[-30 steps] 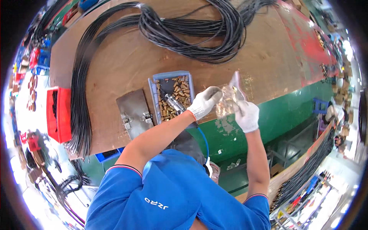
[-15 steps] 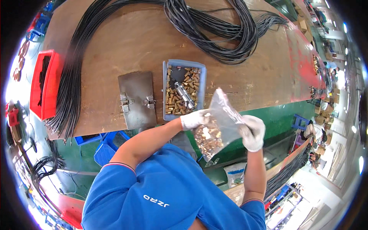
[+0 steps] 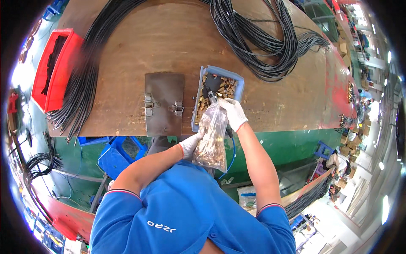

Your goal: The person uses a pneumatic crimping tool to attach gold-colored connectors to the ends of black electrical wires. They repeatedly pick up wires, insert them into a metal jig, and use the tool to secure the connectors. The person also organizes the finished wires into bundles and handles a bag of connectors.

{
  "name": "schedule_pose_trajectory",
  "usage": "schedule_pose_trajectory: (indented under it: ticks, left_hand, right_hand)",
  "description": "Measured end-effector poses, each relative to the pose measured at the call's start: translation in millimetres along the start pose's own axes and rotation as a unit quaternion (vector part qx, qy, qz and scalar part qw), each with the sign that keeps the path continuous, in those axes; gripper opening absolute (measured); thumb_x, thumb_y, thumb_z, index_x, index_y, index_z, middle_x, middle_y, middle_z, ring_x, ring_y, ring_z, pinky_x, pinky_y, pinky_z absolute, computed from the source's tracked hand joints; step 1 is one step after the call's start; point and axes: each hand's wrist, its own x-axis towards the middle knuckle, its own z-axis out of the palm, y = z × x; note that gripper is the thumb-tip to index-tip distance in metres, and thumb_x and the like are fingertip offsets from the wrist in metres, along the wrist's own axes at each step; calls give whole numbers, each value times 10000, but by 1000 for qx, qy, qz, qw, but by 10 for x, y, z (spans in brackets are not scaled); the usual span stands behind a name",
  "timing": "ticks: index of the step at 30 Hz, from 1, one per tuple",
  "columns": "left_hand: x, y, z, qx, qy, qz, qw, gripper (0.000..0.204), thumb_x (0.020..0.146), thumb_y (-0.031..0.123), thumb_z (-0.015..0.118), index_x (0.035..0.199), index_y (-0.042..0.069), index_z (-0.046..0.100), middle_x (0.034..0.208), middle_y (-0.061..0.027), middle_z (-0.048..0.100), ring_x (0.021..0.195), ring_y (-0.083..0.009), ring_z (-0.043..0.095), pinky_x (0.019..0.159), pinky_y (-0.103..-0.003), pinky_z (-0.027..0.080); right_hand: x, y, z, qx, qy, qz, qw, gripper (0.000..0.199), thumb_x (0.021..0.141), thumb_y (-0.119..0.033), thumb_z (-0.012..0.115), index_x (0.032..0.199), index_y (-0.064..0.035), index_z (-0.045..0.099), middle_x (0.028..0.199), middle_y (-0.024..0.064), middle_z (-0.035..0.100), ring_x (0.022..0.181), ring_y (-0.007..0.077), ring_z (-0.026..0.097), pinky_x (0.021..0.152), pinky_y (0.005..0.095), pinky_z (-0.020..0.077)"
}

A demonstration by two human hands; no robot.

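A clear plastic bag (image 3: 215,137) of small brass-coloured metal fittings hangs upright between my hands, in front of my chest. My left hand (image 3: 192,144), in a white glove, is closed on the bag's left side. Near its top, my right hand (image 3: 233,114), also gloved, grips the upper edge with fingers bent round it. Just beyond the bag stands a blue-grey plastic bin (image 3: 239,89) holding many brass fittings (image 3: 227,88) and a silver and black tool (image 3: 212,96). The bag hides the bin's near part and most of the tool.
A dark metal plate (image 3: 165,91) with clamp-like fixtures lies left of the bin. Thick black cable bundles (image 3: 253,40) lie across the brown table (image 3: 139,46). A red bin (image 3: 63,91) stands far left. Below the table edge are a blue stool (image 3: 116,158) and a blue hose (image 3: 234,154).
The bag has moved left and up to the bin's near edge and turned upright. My right hand came left to its top; my left hand moved down and left along its side.
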Motion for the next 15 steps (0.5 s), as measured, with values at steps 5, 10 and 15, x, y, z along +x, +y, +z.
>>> schedule_pose_trajectory:
  ticks: [5, 10, 15]
  left_hand:
    - [17, 87, 224, -41, 4, 37, 998, 628, 1029, 581, 515, 1460, 126, 552, 1379, -115, 662, 1202, -281, 674, 1077, -498, 517]
    - [149, 98, 230, -101, -29, 47, 993, 595, 1055, 547, 485, 1474, 128, 542, 1396, -109, 648, 1222, -268, 657, 1080, -465, 514]
    - [-158, 270, 910, -61, 77, 51, 994, 573, 1042, 595, 487, 1363, 136, 610, 1249, -68, 704, 1071, -222, 697, 945, -405, 580]
  right_hand:
    - [376, -73, -15, 9, -46, 72, 996, 136, 934, -164, 740, 973, -34, 753, 888, 21, 726, 790, 110, 641, 717, 265, 484]
    - [707, -214, -6, -64, -129, 139, 980, 208, 952, -191, 717, 1024, 3, 737, 902, 64, 744, 785, 161, 678, 732, 305, 536]
    - [948, -268, 17, -199, -151, 123, 961, 266, 954, -204, 712, 1102, 14, 745, 989, 75, 748, 883, 167, 680, 830, 318, 525]
